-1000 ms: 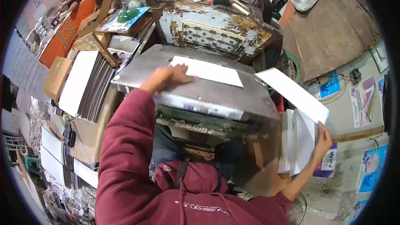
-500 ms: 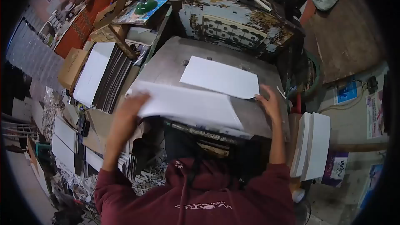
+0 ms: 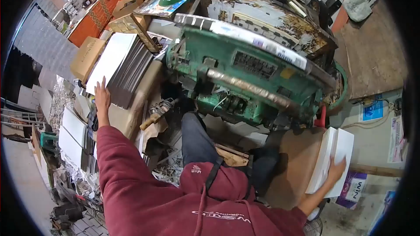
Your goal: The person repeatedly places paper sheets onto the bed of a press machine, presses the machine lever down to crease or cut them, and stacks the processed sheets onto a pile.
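White cards (image 3: 116, 54) are lying in two piles: a left pile (image 3: 131, 78), its layered edges showing dark, on a tan bench (image 3: 148, 84), and a right pile (image 3: 344, 144) beside a brown panel (image 3: 288, 161). Our left hand (image 3: 103, 98) is resting on its pile's near corner, fingers slightly apart; our right hand (image 3: 335, 172) is touching the other, though we are not seeing whether its fingers are clamping. We are judging single cards light, fairly stiff and perhaps slippery, whole piles heavier; free edges are offering the best hold, since corners are probably risking creases. Ahead, a green machine (image 3: 262, 57) is standing near pale scraps (image 3: 168, 164); a cardboard box (image 3: 89, 56) is sitting beside the left pile.
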A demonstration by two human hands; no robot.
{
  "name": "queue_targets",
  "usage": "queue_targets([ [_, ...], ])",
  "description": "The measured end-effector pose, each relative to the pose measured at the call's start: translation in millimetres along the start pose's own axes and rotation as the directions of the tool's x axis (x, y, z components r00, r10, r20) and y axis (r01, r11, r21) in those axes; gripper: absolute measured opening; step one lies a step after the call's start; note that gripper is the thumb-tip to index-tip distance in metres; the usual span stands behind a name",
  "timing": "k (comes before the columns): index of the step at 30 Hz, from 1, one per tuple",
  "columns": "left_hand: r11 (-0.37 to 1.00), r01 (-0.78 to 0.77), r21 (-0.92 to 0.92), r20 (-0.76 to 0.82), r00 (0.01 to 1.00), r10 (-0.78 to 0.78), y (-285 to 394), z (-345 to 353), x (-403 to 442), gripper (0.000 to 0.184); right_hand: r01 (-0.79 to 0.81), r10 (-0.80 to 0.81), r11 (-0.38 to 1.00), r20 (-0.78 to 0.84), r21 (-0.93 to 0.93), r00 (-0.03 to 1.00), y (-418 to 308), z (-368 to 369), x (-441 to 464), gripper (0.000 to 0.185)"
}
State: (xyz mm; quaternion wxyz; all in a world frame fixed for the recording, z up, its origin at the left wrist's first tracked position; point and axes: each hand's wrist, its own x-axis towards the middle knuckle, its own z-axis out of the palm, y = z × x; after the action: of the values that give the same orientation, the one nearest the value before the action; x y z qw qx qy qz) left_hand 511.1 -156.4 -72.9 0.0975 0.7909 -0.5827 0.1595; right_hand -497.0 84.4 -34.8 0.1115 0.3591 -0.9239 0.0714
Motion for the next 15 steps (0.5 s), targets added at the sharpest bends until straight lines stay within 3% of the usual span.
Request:
queue_targets([
  [1,0.999,0.050,0.008,-0.038,0.998,-0.050,7.4,-2.7,-3.0,0.063,-0.186,0.215,0.963,0.138,-0.195,0.967,33.8,-0.3,-7.7,0.094],
  [2,0.999,0.051,0.002,-0.040,0.998,-0.051,12.5,-5.1,-1.3,0.063,-0.248,0.315,0.916,0.180,-0.317,0.932,65.1,0.4,-18.6,0.094],
  [4,0.998,0.064,-0.016,-0.131,0.989,-0.066,17.2,-8.5,-1.8,0.063,-0.310,0.360,0.880,0.082,-0.360,0.929,82.9,-21.7,-54.8,0.093],
  [5,0.996,0.069,-0.057,-0.090,0.993,-0.074,15.5,-5.5,1.3,0.060,-0.243,0.331,0.870,0.143,-0.429,0.933,85.3,-24.7,-66.8,0.073],
  [6,0.997,0.062,-0.053,-0.090,0.994,-0.067,17.2,-10.0,2.7,0.060,-0.245,0.335,0.869,0.149,-0.430,0.930,94.2,-19.5,-77.4,0.073],
  [8,0.977,0.120,0.176,0.190,0.970,-0.154,33.1,-22.6,3.2,0.055,-0.033,0.050,0.992,0.134,-0.125,0.990,111.2,-9.9,-94.8,0.046],
  [9,0.981,0.127,0.146,0.209,0.965,-0.156,37.1,-22.0,0.5,0.049,-0.073,0.080,0.993,0.076,-0.092,0.994,92.8,-19.0,-101.9,0.031],
  [10,0.983,0.116,0.144,0.211,0.967,-0.145,26.9,-12.4,-1.5,0.049,-0.083,0.090,0.992,0.077,-0.095,0.993,93.6,-22.8,-101.4,0.031],
  [12,0.991,-0.078,-0.105,-0.061,0.996,0.072,-6.3,15.1,2.1,0.047,-0.083,0.080,0.993,0.039,0.087,0.996,100.4,-24.3,-105.5,0.029],
  [13,0.992,-0.032,-0.119,-0.166,0.986,0.012,11.8,1.0,-3.5,0.046,-0.036,0.049,0.972,-0.050,0.234,0.998,112.6,-16.5,-105.1,0.022],
  [14,0.992,-0.041,-0.122,-0.165,0.986,0.020,20.3,-5.5,-4.0,0.046,-0.045,0.058,0.972,-0.050,0.230,0.997,126.6,-14.7,-101.3,0.022],
  [15,0.992,-0.080,-0.093,-0.213,0.975,0.059,25.4,-9.8,-5.3,0.046,-0.126,0.116,0.932,0.050,0.340,0.992,134.4,-17.5,-97.2,0.021],
])
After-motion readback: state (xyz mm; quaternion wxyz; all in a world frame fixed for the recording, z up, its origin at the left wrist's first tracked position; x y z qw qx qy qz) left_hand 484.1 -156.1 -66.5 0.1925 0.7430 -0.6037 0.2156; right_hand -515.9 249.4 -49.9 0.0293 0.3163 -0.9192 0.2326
